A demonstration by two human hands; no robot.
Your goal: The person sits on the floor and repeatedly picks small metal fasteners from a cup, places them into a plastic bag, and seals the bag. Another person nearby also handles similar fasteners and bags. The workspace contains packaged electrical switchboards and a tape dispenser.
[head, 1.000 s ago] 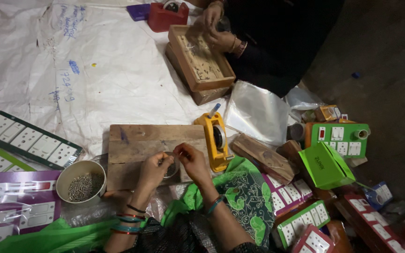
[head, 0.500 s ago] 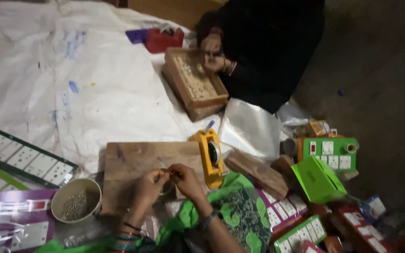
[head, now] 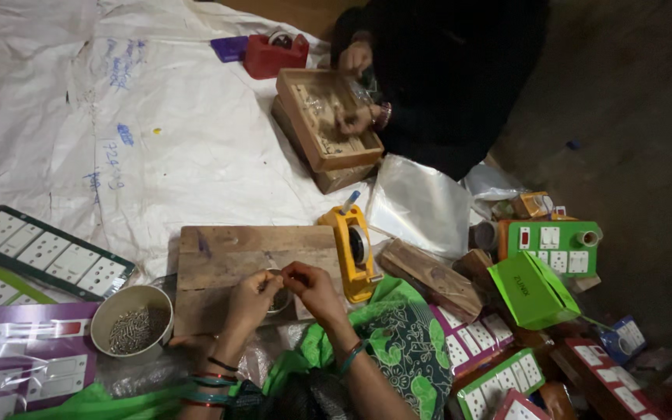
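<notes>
My left hand (head: 249, 299) and right hand (head: 313, 286) meet fingertip to fingertip over the near edge of the flat wooden board (head: 254, 260). Both grips are pinched nearly closed on a small item, probably a screw, too tiny to identify. A round cream cup of small metal screws (head: 132, 320) stands just left of the board. A yellow tape dispenser (head: 354, 247) lies against its right edge.
</notes>
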